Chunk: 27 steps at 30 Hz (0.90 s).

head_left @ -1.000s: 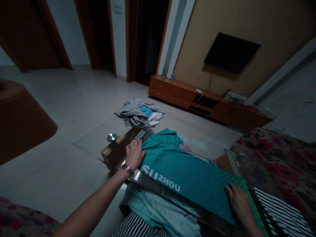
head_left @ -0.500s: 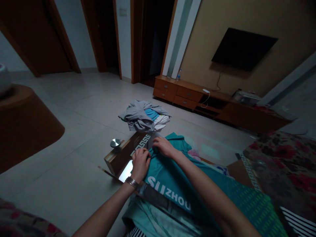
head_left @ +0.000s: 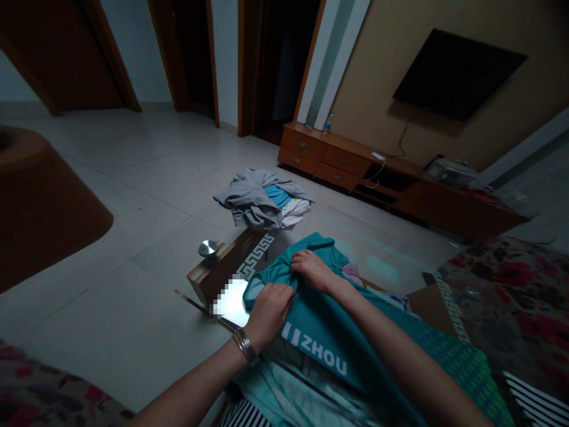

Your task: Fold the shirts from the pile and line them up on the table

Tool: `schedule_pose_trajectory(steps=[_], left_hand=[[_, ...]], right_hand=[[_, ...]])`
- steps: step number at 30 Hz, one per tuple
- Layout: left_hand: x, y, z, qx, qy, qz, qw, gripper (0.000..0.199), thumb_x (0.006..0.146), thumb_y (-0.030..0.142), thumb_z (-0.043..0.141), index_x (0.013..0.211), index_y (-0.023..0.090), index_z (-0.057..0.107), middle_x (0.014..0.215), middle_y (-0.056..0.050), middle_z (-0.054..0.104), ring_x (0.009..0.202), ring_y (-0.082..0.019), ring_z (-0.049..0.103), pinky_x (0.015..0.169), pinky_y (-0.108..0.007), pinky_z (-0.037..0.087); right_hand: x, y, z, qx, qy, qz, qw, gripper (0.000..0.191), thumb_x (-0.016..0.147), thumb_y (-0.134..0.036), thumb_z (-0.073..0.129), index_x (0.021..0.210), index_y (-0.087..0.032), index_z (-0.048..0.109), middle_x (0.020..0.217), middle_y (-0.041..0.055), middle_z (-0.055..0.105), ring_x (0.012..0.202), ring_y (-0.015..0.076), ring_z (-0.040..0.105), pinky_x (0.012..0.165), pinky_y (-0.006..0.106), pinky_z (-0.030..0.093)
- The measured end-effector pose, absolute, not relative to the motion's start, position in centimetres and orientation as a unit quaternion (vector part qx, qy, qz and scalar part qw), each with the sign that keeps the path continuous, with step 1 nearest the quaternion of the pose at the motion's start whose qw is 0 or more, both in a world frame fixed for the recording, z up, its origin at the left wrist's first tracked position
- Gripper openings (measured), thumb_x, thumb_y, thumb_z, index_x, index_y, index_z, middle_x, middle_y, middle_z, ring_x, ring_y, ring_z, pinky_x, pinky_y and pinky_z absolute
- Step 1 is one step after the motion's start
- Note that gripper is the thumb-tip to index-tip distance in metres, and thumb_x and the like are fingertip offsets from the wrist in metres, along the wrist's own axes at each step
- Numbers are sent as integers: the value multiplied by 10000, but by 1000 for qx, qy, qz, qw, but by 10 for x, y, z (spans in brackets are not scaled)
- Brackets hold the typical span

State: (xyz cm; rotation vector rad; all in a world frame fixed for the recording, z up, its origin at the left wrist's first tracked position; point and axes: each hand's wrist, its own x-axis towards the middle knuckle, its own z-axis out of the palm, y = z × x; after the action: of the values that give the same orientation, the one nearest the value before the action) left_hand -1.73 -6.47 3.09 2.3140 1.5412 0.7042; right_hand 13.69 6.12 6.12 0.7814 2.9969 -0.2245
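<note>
- Cloth is gathered in the curled fingers of the left hand (head_left: 270,311) and right hand (head_left: 311,270), near one sleeve.
- It belongs to a teal shirt (head_left: 329,327) spread along the table (head_left: 260,252), probably light, limp and a little slippery, hardly fragile.
- Shoulder and sleeve seams should hold best; mid-panel grips would likely sag.
- Beyond the table's patterned border sit grey clothes (head_left: 253,204).

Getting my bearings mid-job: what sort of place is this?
Probably a home living room: there's a wall-mounted TV over a low cabinet, and what looks like a floral sofa on the right.
</note>
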Motion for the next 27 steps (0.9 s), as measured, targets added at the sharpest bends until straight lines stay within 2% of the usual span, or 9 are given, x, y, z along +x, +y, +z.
schedule_pose_trajectory(steps=[3,8,12,16,22,27], left_hand=[[-12,-74,21,811,527,213,139,210,954,223,361,847,197,540,843,-36,592,796,-186,523,727,-321,395],[-9,-82,15,818,516,194,164,170,945,199,381,874,192,535,886,-40,596,847,-187,540,741,-312,412],[-16,-84,21,812,522,202,164,143,938,219,401,952,205,542,935,-46,594,892,-197,545,775,-326,426],[-27,-85,27,788,566,186,154,167,899,253,487,1054,207,531,991,-64,580,940,-220,538,801,-351,446],[-35,-87,33,778,604,98,140,137,878,150,451,918,201,572,959,-67,587,889,-209,564,751,-318,443],[-44,-88,42,784,582,98,195,197,923,334,463,909,193,601,944,-67,614,866,-206,587,733,-300,447]], right_hand=[[138,67,65,302,949,-90,26,310,808,-24,454,945,-177,687,952,63,674,953,187,561,858,297,353],[115,70,63,356,932,-61,12,296,909,-128,423,1105,-191,636,1034,72,654,933,185,564,778,268,368],[88,77,54,343,939,-9,24,228,917,-179,456,1040,-182,648,1045,93,614,993,207,506,807,296,361],[75,89,50,315,948,-16,38,169,903,-217,499,933,-167,658,1007,81,624,1003,216,488,833,322,349],[68,99,49,369,928,-41,21,194,915,-202,464,970,-151,643,1049,93,630,1006,211,506,831,309,352],[66,91,49,393,919,-42,-3,205,941,-231,451,1024,-153,621,1090,105,600,1029,216,498,843,316,359]])
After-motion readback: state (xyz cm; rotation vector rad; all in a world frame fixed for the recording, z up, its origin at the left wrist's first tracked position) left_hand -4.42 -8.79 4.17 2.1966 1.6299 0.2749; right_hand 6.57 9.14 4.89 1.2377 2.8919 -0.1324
